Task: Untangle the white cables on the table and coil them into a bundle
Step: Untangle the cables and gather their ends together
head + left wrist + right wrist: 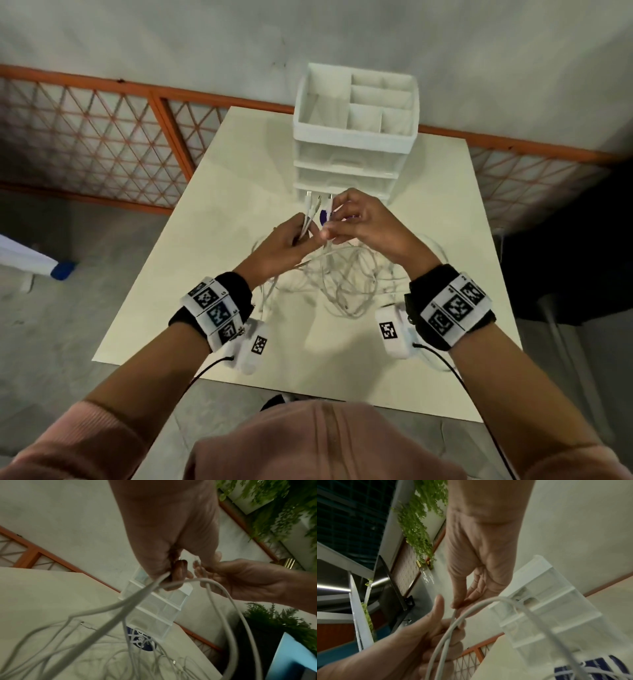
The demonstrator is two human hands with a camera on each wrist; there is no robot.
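1. The white cables [346, 277] are seen as a loose tangle on the surface [428, 212] at the centre of the head view, between the two wrists; several strands are lifted out of it toward the hands.
2. The left hand [277, 245] is clenched round a few cable ends [310, 209], whose connector tips are held upright just above the fist; in the left wrist view the strands are seen leaving the bottom of that grip toward the lower left of the frame.
3. The right hand [359, 219] is closed in a pinch on one more cable end, held just beside the left hand's bunch, so that the ends appear to be gathered together.
4. A white drawer organiser [352, 133] stands at the upper centre of the head view, just behind the hands, and a dark blue object [142, 639] lies under the strands near its foot.
5. Risk is judged as follows: the heap below is not yet sorted, so knots may be tightened if the held ends are pulled upward hard.
6. A loop could be caught on the organiser, which might then be dragged or tipped.
7. An end might also slip from the pinch and drop back into the tangle.
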